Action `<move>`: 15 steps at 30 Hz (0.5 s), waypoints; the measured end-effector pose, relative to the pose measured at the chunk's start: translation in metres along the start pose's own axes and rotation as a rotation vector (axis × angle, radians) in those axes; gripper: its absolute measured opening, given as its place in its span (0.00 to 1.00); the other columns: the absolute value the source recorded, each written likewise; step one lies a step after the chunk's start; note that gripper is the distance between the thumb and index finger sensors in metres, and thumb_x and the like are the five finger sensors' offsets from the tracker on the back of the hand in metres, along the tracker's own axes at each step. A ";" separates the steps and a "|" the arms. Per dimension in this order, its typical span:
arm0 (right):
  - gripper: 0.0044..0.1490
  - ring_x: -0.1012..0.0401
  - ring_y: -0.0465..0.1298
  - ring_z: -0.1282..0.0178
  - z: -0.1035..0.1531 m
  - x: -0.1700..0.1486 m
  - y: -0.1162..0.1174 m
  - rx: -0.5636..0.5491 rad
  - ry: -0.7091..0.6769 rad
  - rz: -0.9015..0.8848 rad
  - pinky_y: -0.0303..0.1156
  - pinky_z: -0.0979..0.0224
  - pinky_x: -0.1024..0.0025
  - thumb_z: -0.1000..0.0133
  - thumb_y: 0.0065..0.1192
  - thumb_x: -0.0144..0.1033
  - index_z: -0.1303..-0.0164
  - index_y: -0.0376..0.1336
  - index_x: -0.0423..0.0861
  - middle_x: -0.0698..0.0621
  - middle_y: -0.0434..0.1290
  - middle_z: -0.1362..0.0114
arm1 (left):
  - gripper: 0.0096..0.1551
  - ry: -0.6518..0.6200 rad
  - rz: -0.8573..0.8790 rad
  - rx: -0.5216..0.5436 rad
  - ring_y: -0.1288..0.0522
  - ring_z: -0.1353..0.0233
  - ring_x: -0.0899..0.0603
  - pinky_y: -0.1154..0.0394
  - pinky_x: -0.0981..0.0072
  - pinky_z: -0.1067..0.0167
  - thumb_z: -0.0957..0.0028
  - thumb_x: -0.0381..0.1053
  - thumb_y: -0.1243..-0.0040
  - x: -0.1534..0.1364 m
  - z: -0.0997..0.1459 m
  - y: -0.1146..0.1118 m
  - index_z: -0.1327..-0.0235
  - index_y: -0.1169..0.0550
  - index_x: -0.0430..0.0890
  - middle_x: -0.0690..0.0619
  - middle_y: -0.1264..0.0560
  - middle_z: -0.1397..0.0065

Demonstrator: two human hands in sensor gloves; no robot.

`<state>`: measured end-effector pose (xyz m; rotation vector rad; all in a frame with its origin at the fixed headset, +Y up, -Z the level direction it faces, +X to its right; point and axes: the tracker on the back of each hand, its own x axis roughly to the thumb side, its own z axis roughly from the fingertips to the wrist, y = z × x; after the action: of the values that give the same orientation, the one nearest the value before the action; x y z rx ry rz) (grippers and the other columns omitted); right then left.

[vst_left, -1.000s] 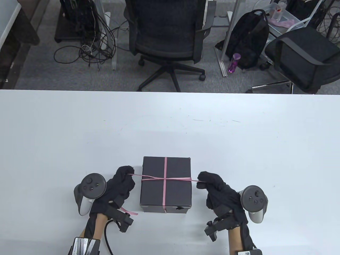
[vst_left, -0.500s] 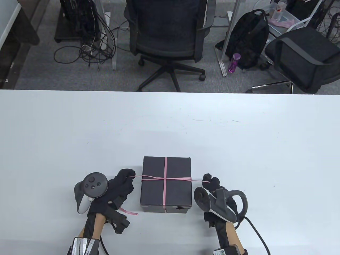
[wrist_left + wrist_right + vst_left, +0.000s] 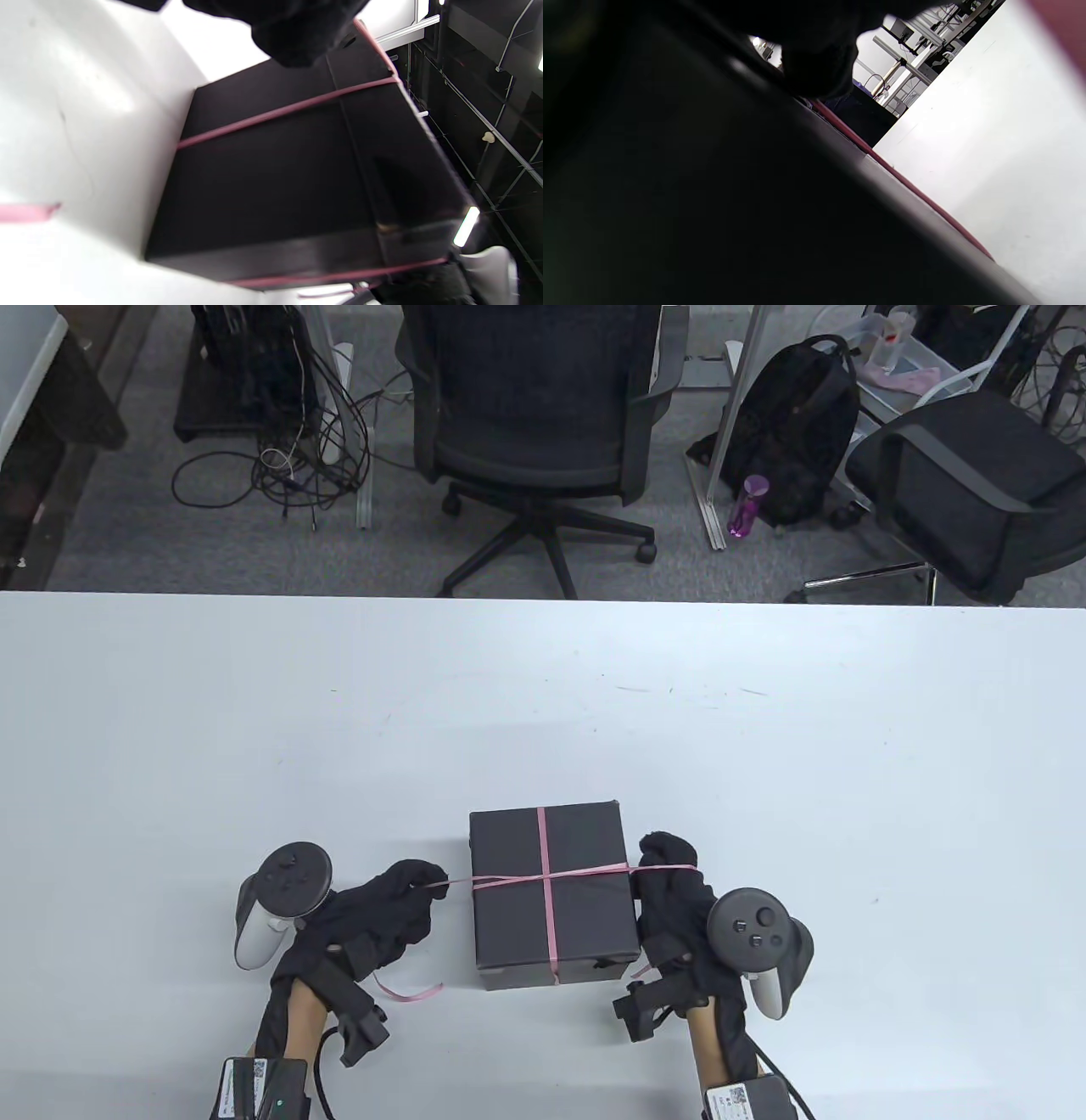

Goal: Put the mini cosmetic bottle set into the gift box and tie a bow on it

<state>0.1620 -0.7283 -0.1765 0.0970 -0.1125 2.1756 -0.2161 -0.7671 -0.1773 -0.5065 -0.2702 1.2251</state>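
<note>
A closed black gift box (image 3: 551, 891) (pink ribbon (image 3: 546, 882) crossed over its lid) sits on the white counter (image 3: 543, 704). Flanking it, the left hand (image 3: 386, 903) and right hand (image 3: 674, 891) each pinch a ribbon end in their fingers, taut for knotting.

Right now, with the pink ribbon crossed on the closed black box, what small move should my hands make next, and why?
Probably cross the two ends over the lid centre for the first knot. The pink ribbon already wraps the closed black cardboard gift box both ways, the left hand pinches one end off the left edge, the right hand sits against the right edge where the other runs, and no bow shows yet.
</note>
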 end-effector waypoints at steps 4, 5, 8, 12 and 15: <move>0.34 0.72 0.76 0.77 0.002 0.003 -0.002 -0.037 -0.015 0.022 0.77 0.74 0.82 0.33 0.42 0.44 0.30 0.57 0.30 0.49 0.76 0.51 | 0.26 -0.002 0.217 -0.104 0.23 0.75 0.58 0.20 0.68 0.72 0.35 0.56 0.49 -0.014 -0.002 0.004 0.27 0.27 0.50 0.63 0.19 0.59; 0.35 0.72 0.75 0.77 0.002 0.004 -0.002 -0.040 -0.016 0.027 0.77 0.74 0.82 0.33 0.43 0.46 0.30 0.58 0.30 0.49 0.76 0.51 | 0.26 0.007 0.252 -0.115 0.23 0.76 0.58 0.20 0.68 0.73 0.36 0.57 0.49 -0.017 -0.002 0.004 0.27 0.27 0.50 0.63 0.19 0.59; 0.37 0.73 0.75 0.78 0.003 0.006 -0.001 -0.053 -0.024 0.054 0.77 0.75 0.82 0.34 0.46 0.49 0.32 0.59 0.29 0.50 0.77 0.53 | 0.26 0.078 0.288 -0.083 0.23 0.76 0.58 0.20 0.67 0.74 0.33 0.58 0.54 -0.022 -0.001 0.007 0.28 0.26 0.50 0.63 0.19 0.60; 0.40 0.73 0.75 0.79 0.005 0.010 0.003 -0.043 -0.024 0.078 0.77 0.76 0.82 0.35 0.52 0.51 0.33 0.59 0.28 0.52 0.77 0.56 | 0.25 0.284 -0.152 0.040 0.22 0.78 0.57 0.19 0.67 0.75 0.35 0.57 0.50 -0.011 -0.001 0.006 0.28 0.24 0.50 0.61 0.17 0.61; 0.37 0.72 0.75 0.80 0.006 0.017 0.007 -0.027 -0.031 0.099 0.77 0.76 0.81 0.34 0.55 0.47 0.33 0.59 0.27 0.52 0.76 0.56 | 0.25 0.330 -0.429 -0.113 0.21 0.77 0.59 0.18 0.69 0.73 0.41 0.61 0.39 0.002 -0.006 -0.003 0.32 0.21 0.57 0.63 0.15 0.60</move>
<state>0.1472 -0.7192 -0.1685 0.1118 -0.1670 2.2710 -0.2104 -0.7669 -0.1815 -0.6985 -0.1562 0.6985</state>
